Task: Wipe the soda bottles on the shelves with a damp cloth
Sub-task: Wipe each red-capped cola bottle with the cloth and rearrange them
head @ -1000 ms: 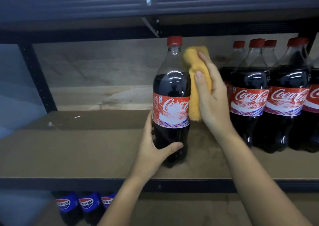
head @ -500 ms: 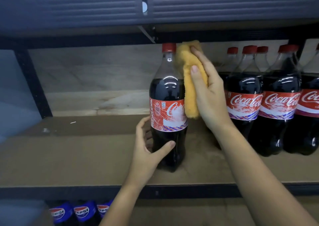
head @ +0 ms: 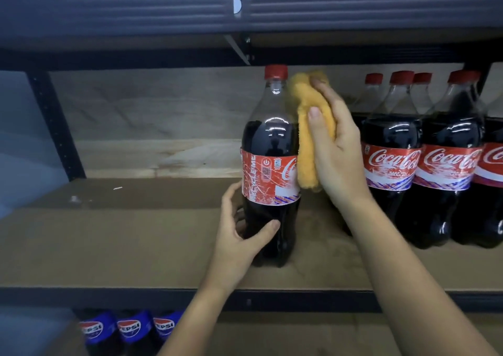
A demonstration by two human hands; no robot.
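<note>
While the cola bottle (head: 269,165), upright at the shelf's (head: 136,241) centre, is gripped low by the left hand (head: 239,241), the cloth (head: 309,135) clutched in the right hand (head: 337,149) is best kept pressed at its 3 o'clock flank and the bottle turned beneath it.

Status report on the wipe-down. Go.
Left hand grips the Coca-Cola bottle low, upright on the shelf. Right hand presses yellow cloth to its right side. Nothing in the way.

My left hand (head: 239,236) grips the lower body of the upright cola bottle (head: 270,165) on the shelf (head: 136,247). My right hand (head: 337,149) presses the yellow cloth (head: 307,143) against its right side.
</note>
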